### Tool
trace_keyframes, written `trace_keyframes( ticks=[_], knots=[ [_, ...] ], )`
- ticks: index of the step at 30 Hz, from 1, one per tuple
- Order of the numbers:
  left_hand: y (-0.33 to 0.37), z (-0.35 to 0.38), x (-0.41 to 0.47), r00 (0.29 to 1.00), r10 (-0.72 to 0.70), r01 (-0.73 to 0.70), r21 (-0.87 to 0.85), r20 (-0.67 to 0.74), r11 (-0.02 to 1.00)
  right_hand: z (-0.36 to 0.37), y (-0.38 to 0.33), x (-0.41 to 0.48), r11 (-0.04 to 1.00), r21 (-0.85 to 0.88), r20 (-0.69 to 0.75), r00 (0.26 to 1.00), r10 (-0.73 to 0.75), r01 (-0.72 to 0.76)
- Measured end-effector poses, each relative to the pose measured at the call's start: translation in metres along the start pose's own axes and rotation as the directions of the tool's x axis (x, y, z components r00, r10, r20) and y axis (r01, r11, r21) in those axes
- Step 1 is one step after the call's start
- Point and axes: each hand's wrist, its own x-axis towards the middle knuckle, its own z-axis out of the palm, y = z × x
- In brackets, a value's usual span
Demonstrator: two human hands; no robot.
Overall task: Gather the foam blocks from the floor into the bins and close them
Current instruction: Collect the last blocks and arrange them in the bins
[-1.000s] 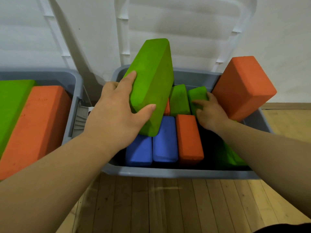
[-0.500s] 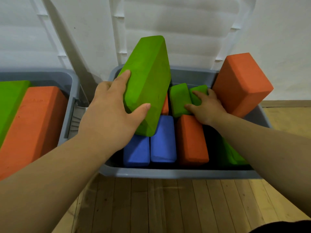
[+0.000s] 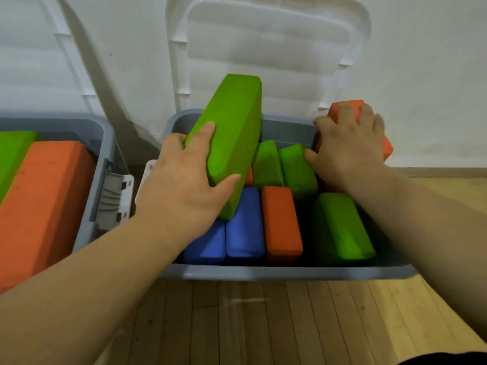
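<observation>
left hand [image 3: 184, 185]: mine, centre frame, gripping the green block [image 3: 232, 133]. Thumb is on its near edge, index finger lies along the broad face.
green block: tilted, top end leaning toward the lid [image 3: 263, 48], low end over the blue blocks [image 3: 245, 222]. Can't tell if it touches them.
right hand [image 3: 347, 146]: upper right, fingers curled over the top of the orange block [image 3: 344, 106], gripping it. Thumb is splayed left, near the back greens [image 3: 267, 162]. Slightly blurred.
orange block: far right corner of the bin [image 3: 263, 273], sticking up above the rim, mostly hidden under my hand.
bin: grey, centre frame, lid up against the wall [image 3: 421, 75].
inside bin: two blue blocks side by side at lower left. The flat orange [image 3: 282, 222] is just right of them, then a dark gap, then the right green [image 3: 342, 227]. The two back greens sit behind these.
left bin [image 3: 105, 143]: left edge of frame, open. It holds the big orange [image 3: 39, 201], with the left green [image 3: 13, 151] beside it.
floor [image 3: 263, 325]: wood planks, bottom of frame.
</observation>
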Motion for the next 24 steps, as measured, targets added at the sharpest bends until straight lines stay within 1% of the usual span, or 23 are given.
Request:
trace_keyframes(
  ticks=[1, 2, 3, 4, 6, 8, 11, 13, 15, 17, 19, 20, 22, 23, 24],
  knots=[
    [0.003, 0.002, 0.0, 1.0, 0.011, -0.011, 0.015, -0.002, 1.0, -0.002, 0.008, 0.001, 0.996, -0.042, 0.079, 0.994, 0.08, -0.077],
    [0.005, 0.004, 0.0, 1.0, 0.023, -0.023, 0.029, -0.002, 0.999, -0.001, 0.018, 0.002, 0.987, -0.047, 0.165, 0.973, 0.162, -0.157],
    [0.007, 0.005, 0.0, 1.0, 0.029, -0.029, 0.039, -0.004, 0.999, 0.0, 0.028, 0.003, 0.976, -0.031, 0.223, 0.951, 0.215, -0.214],
    [0.008, 0.006, 0.0, 1.0, 0.028, -0.028, 0.044, -0.009, 0.999, 0.002, 0.037, 0.004, 0.971, -0.008, 0.237, 0.943, 0.233, -0.238],
    [0.011, 0.007, 0.0, 1.0, 0.012, -0.011, 0.054, -0.021, 0.998, 0.002, 0.049, 0.002, 0.967, 0.039, 0.199, 0.95, 0.241, -0.253],
    [0.013, 0.008, -0.001, 0.999, -0.008, 0.01, 0.058, -0.035, 0.998, -0.002, 0.052, -0.005, 0.973, 0.068, 0.112, 0.971, 0.211, -0.22],
    [0.017, 0.01, -0.003, 0.999, -0.015, 0.017, 0.052, -0.039, 0.999, -0.017, 0.045, -0.014, 0.994, 0.077, -0.088, 0.993, 0.08, -0.074],
    [0.018, 0.01, -0.001, 0.996, -0.053, 0.054, 0.012, -0.07, 0.998, -0.031, 0.038, -0.017, 0.994, 0.106, -0.16, 0.987, 0.023, -0.007],
    [0.013, 0.003, 0.002, 0.984, -0.116, 0.102, -0.109, -0.136, 0.989, -0.045, 0.033, -0.023, 0.986, 0.157, -0.185, 0.982, -0.031, 0.061],
    [0.002, -0.011, 0.006, 0.957, -0.171, 0.113, -0.241, -0.236, 0.964, -0.056, 0.03, -0.03, 0.961, 0.213, -0.268, 0.957, -0.114, 0.174],
    [-0.011, -0.026, 0.01, 0.91, -0.231, 0.116, -0.323, -0.344, 0.939, -0.058, 0.024, -0.04, 0.909, 0.238, -0.375, 0.896, -0.239, 0.342],
    [-0.018, -0.032, 0.012, 0.882, -0.272, 0.13, -0.357, -0.384, 0.925, -0.055, 0.02, -0.046, 0.865, 0.254, -0.409, 0.859, -0.309, 0.432],
    [-0.027, -0.042, 0.013, 0.83, -0.356, 0.159, -0.43, -0.428, 0.889, -0.047, 0.007, -0.063, 0.75, 0.314, -0.402, 0.797, -0.451, 0.582],
    [-0.03, -0.046, 0.012, 0.816, -0.384, 0.163, -0.463, -0.433, 0.871, -0.045, 0.0, -0.07, 0.692, 0.364, -0.377, 0.778, -0.503, 0.624],
    [-0.031, -0.047, 0.011, 0.809, -0.402, 0.161, -0.497, -0.428, 0.853, -0.044, -0.007, -0.076, 0.644, 0.434, -0.346, 0.777, -0.526, 0.63]
  ],
)
